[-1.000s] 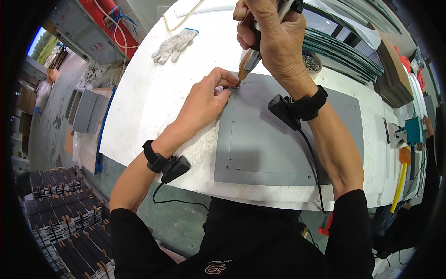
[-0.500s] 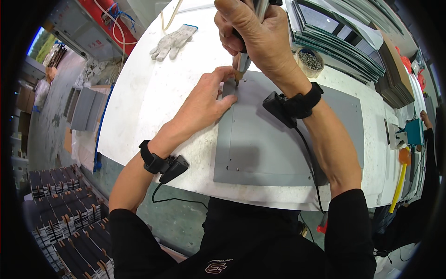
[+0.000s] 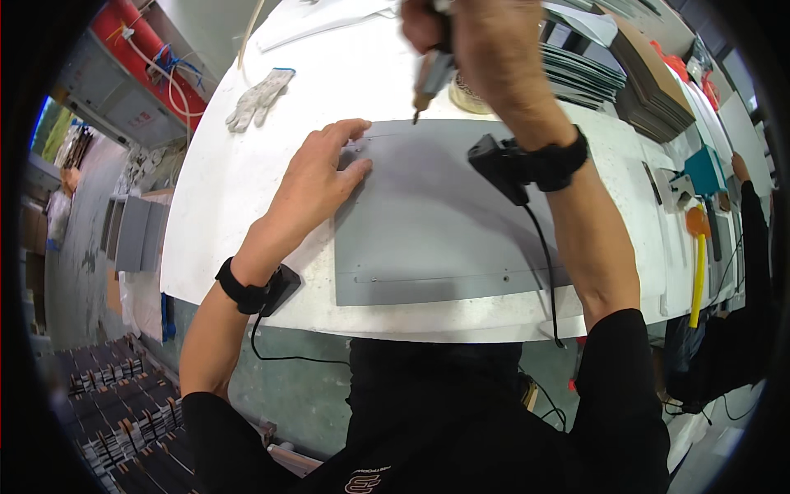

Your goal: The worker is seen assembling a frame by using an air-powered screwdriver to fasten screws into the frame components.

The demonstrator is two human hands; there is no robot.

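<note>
A flat grey panel (image 3: 444, 214) with small screws or holes near its edges lies on the white table in front of me. My left hand (image 3: 317, 173) rests at its far left corner, fingers apart, thumb and forefinger touching the edge. My right hand (image 3: 494, 49), blurred by motion, is wrapped around a power screwdriver (image 3: 432, 78), partly cut off by the upper edge of the view. The screwdriver's narrow tip points down near the panel's far edge; whether it touches cannot be told. A round tub (image 3: 469, 97) stands behind the panel, partly hidden by my right hand.
A white work glove (image 3: 259, 99) lies on the white table (image 3: 247, 198) at the far left. Stacked sheets (image 3: 580, 78) and brown boards (image 3: 654, 95) stand at the back right. A yellow-handled mallet (image 3: 699, 255) lies at the right, near another person's hand (image 3: 740, 167).
The screwdriver tip has lifted off the panel's far left corner and shifted right along the far edge. My left hand has loosened slightly at the corner. The whole view has shifted.
</note>
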